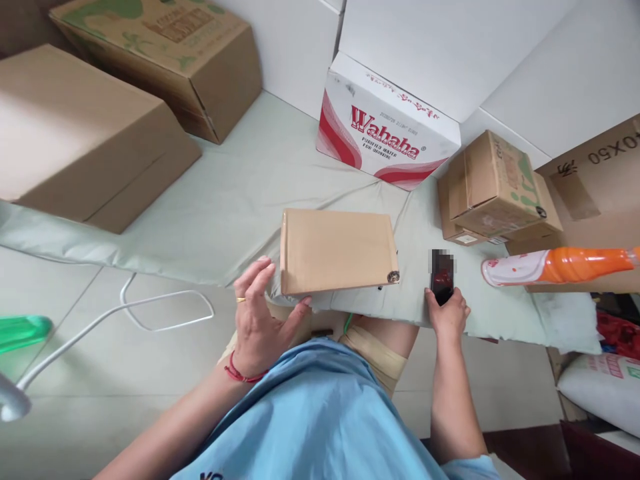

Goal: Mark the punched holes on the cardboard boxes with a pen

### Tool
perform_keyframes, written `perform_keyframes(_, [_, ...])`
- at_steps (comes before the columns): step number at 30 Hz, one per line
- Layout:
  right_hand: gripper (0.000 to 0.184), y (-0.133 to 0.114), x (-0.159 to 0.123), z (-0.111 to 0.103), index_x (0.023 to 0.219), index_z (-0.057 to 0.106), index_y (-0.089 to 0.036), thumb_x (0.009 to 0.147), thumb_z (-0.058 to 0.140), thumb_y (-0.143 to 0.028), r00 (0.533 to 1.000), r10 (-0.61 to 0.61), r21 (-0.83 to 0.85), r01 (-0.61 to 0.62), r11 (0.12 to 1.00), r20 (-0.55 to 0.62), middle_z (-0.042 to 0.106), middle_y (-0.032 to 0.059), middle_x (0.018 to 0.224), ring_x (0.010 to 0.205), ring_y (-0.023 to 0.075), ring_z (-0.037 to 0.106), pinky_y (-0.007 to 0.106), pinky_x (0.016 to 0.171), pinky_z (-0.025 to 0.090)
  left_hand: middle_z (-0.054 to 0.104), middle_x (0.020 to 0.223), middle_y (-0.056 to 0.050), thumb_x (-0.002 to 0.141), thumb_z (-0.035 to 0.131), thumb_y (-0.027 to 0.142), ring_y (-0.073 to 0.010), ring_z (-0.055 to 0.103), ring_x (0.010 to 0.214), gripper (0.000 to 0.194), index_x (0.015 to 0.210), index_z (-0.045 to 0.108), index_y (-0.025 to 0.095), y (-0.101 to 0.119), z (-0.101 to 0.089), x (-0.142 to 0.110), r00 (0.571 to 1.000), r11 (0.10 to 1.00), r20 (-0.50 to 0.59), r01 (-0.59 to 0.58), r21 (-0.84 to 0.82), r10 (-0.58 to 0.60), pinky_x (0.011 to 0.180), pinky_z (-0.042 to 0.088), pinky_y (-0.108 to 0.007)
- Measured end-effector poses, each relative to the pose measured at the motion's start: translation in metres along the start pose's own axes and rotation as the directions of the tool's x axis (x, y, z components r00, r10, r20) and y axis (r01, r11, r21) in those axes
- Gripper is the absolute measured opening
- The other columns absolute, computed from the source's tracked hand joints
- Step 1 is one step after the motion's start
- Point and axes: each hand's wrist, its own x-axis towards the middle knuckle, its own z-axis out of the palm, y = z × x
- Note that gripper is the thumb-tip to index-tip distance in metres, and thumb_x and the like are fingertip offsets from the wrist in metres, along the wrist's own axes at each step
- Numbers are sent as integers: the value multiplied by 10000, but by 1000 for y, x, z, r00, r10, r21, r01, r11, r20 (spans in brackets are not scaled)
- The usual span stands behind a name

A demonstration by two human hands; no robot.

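Note:
A closed brown cardboard box lies near the front edge of the cloth-covered table, with a dark round mark at its lower right corner. My left hand is at the box's front left corner, fingers apart and not wrapped around it. Its thumb tip is by the lower edge; whether it touches the cardboard, I cannot tell. Off to the right of the box, my right hand grips a black phone-like object by its near end. The far end of that object is blurred into blocks.
A white and red water carton stands against the wall. Large cardboard boxes fill the left, and smaller stacked boxes stand right. An orange bottle is beyond my right hand. A white metal frame is below the table at left.

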Motion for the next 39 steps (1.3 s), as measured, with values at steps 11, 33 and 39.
perform_keyframes(11, [904, 6, 14, -8, 1334, 634, -81, 646, 843, -629, 996, 46, 95, -52, 994, 71, 665, 312, 1311, 1345, 469, 627, 545, 1127, 544, 694, 1296, -132, 780, 906, 13, -357, 642, 1462, 727, 1418, 642, 240, 48, -22, 10, 946, 949, -82, -314, -5, 313, 1199, 589, -516])
perform_keyframes(33, [1111, -18, -113, -35, 1696, 414, -220, 778, 878, -640, 975, -200, 675, 84, 733, 95, 597, 215, 1631, 1509, 411, 602, 613, 1248, 513, 547, 1666, -302, 890, 907, 363, -503, 544, 1557, 717, 1528, 645, 167, 71, 36, 94, 733, 856, 635, -470, 216, 243, 1297, 344, -807])
perform_keyframes(39, [1117, -50, -140, -40, 1716, 407, -273, 773, 918, -586, 928, -374, 673, 273, 687, 6, 661, 210, 1533, 1365, 462, 693, 699, 1120, 600, 538, 1682, -301, 918, 889, 427, -495, 536, 1569, 751, 1569, 633, 155, 78, 35, 100, 706, 834, 673, -494, 245, 221, 1284, 378, -794])
